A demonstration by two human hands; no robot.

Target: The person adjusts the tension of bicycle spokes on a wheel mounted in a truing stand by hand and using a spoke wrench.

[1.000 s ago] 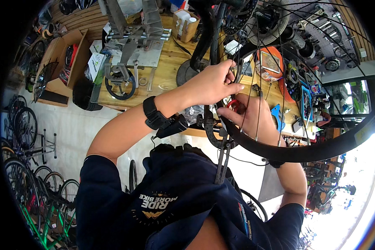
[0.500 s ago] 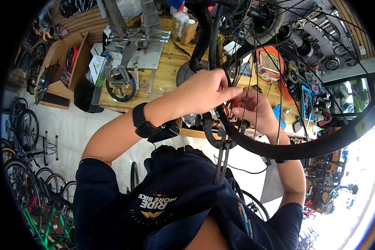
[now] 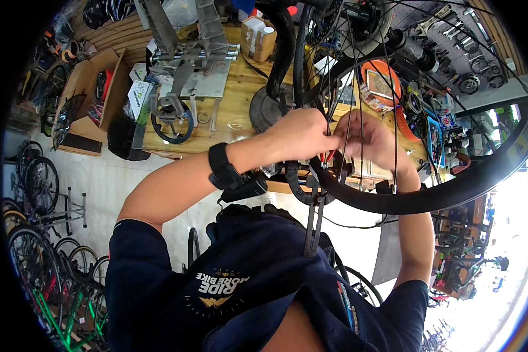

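Note:
A black-rimmed bicycle wheel (image 3: 393,202) stands in a dark truing stand (image 3: 314,220), its thin spokes running up past my hands. My left hand (image 3: 304,134) reaches to the inner side of the rim with thumb and fingers pinched together. Just under those fingertips shows a small red spoke wrench (image 3: 330,156), partly hidden by the hand. Facing it, behind several spokes, my right hand (image 3: 366,139) is closed loosely, its fingers curled toward the left fingertips. Whatever lies between the right fingers is hidden. The wheel's hub (image 3: 366,16) is at the top.
The wooden workbench (image 3: 234,100) bears a metal fixture with a black ring (image 3: 171,120), a small cardboard box (image 3: 258,38) and an orange round container (image 3: 381,85). An open carton (image 3: 114,88) stands left. Bicycles (image 3: 35,170) line the floor's left side.
My left hand has come slightly down. The right hand has shifted a little, its thumb off the red spoke wrench, which now shows less. The wheel appears slightly higher in view.

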